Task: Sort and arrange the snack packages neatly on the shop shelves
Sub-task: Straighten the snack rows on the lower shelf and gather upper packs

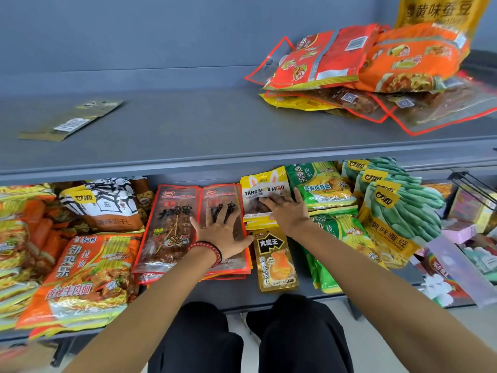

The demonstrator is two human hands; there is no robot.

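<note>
Two flat hands on snack packets.
Left hand spread on red skewer packet; right hand spread on yellow rabbit packet; gold packet between the wrists.

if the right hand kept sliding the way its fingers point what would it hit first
The right hand lies flat on the yellow rabbit packet, fingers aimed up-left. Going on, it would probably reach the top corner of the red skewer packet beside it first; depth there is unclear.

Bare forearms, red & blk beaded bracelets on L wrist, blk trousers
</note>
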